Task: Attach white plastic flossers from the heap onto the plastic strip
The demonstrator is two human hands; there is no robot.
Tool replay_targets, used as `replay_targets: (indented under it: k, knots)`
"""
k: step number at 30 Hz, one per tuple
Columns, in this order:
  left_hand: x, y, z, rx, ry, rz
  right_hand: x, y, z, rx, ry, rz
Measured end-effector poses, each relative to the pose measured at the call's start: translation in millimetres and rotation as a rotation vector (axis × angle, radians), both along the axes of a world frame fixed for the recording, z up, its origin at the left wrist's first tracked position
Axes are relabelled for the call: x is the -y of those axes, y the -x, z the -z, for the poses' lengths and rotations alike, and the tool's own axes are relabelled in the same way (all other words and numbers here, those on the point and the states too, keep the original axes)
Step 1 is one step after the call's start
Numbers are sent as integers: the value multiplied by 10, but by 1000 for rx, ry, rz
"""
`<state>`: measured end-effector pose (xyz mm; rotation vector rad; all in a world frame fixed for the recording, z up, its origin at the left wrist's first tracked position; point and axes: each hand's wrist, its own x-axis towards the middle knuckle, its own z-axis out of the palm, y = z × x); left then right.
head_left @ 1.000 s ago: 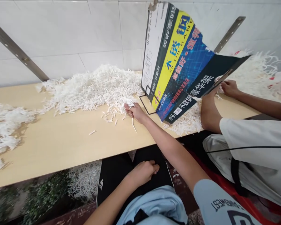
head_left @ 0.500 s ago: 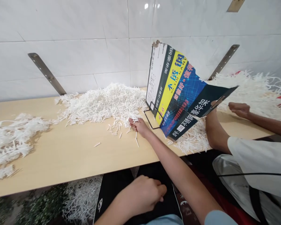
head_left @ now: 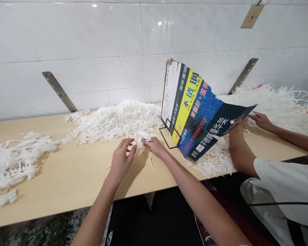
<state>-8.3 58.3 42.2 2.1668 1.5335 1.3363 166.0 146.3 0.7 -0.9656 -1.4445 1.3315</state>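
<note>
Currently, our right hand (head_left: 155,147) is closed on slender white strips (head_left: 149,138); being partly hidden, their number we cannot tell. Our left hand (head_left: 121,159) is open, loosely curved, just to their left. Beyond both hands, the white heap (head_left: 115,121) lies on the tabletop (head_left: 66,174), long axis along the wall (head_left: 92,41), our right hand at its near edge.

One camera is worn on the head and aimed forward and down, so that the left hand (head_left: 121,158) and right hand (head_left: 155,146) are seen from above, close by, with the table (head_left: 66,177) and the wall (head_left: 92,37) beyond taken in.
</note>
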Motion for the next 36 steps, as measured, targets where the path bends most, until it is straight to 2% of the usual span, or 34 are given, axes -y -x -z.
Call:
replay_targets:
  k: [3, 6, 8, 12, 18, 25, 30, 36]
  knots:
    - [-248, -77, 8, 37, 48, 210, 21, 10, -8, 57, -79, 19]
    - [-460, -67, 42, 170, 91, 204, 67, 16, -54, 101, -125, 18]
    - [-501, -50, 84, 265, 142, 173, 96, 19, -87, 127, -168, 4]
    - [-424, -35, 113, 270, 127, 166, 121, 24, -110, 163, -274, -13]
    - [-345, -42, 120, 270, 121, 176, 117, 23, -76, 189, -289, -53]
    - [-386, -22, 176, -25, -170, 247, 111, 34, -26, 235, -236, -38]
    - [-386, 17, 215, -57, -206, 251, 124, 60, -21, 422, -310, 26]
    - [-336, -8, 295, 32, -213, 107, 127, 73, -52, 464, -328, 5]
